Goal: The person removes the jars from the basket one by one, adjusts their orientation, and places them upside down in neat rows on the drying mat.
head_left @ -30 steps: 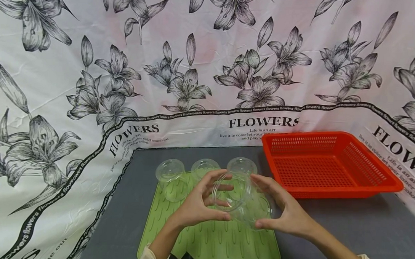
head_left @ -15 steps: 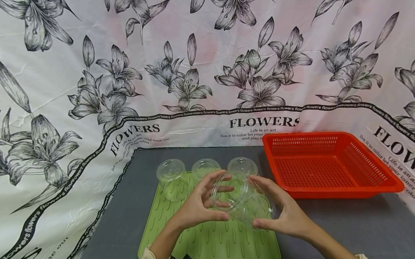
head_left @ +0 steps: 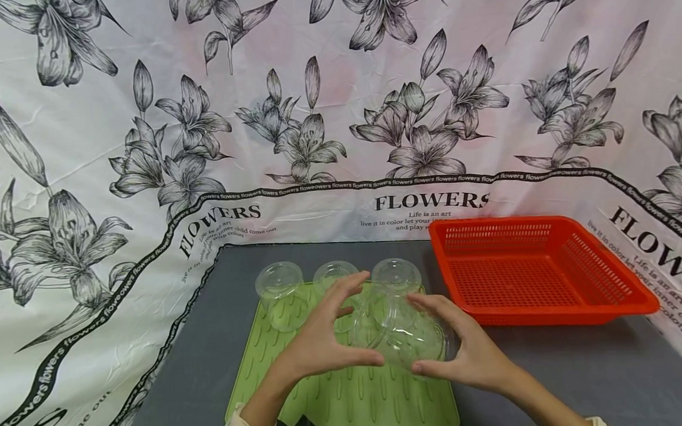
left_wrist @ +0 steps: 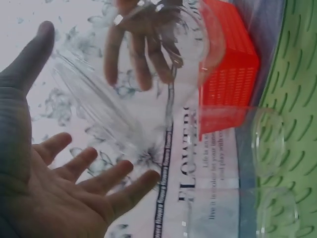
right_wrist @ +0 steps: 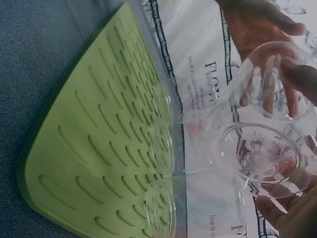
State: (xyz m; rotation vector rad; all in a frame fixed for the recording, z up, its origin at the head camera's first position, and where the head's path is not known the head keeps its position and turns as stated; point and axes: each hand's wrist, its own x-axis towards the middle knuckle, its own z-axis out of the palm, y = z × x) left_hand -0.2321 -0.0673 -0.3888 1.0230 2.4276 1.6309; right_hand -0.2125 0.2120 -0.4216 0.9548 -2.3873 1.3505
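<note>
A clear plastic cup point(head_left: 416, 345) is held tilted above the green mat point(head_left: 347, 397), its rim turned toward my left hand point(head_left: 320, 339). My right hand point(head_left: 475, 346) grips its base end between thumb and fingers. The left hand is spread beside the rim, thumb below and fingers above, and looks apart from the cup in the left wrist view. The right wrist view shows the cup's round ridged base point(right_wrist: 260, 153) near the right fingers. Behind stand similar clear cups, one at left point(head_left: 282, 303), one in the middle point(head_left: 332, 276) and one at right point(head_left: 396, 274).
A red plastic basket point(head_left: 524, 282) with perforated sides stands at the back right of the grey table point(head_left: 178, 381). The standing cups are at the mat's far end. A white flower-printed cloth point(head_left: 296, 221) hangs behind and along both sides.
The held cup has turned slightly in the right hand and its rim has shifted right. My left fingers have straightened and come away from the rim. The standing cups and basket have not moved.
</note>
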